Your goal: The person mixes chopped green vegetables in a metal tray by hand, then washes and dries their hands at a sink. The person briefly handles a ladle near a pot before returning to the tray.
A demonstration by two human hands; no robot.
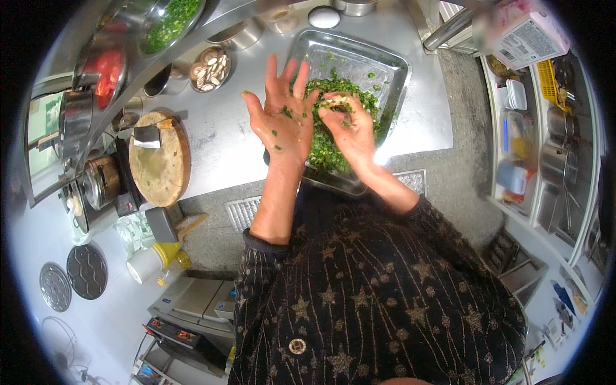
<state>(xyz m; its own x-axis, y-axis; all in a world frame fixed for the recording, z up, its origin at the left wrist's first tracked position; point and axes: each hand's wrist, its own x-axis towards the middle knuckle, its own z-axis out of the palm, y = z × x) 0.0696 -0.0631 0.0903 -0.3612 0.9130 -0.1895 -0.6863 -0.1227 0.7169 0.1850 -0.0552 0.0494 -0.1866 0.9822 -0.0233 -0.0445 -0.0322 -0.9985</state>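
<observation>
My left hand [284, 122] is raised over the near left side of a rectangular steel tray [402, 91], palm up and fingers spread. It holds nothing, though green flecks cling to its palm. Beside it, my right hand [353, 127] curls its fingers and thumb around a small amount of chopped greens. Beneath both hands lies a heap of chopped greens [327, 151], mixed with small pale bits. Loose pieces are scattered over the tray's far part. My hands and forearms hide some of the heap.
On the steel table [216, 139], a cleaver [147, 137] lies on a round wooden chopping board [159, 163] at left. A bowl of sliced mushrooms [210, 70] and a bowl of white powder [324, 18] stand farther back. Overhead left, a shelf [159, 72] carries bowls; right are storage shelves [532, 192].
</observation>
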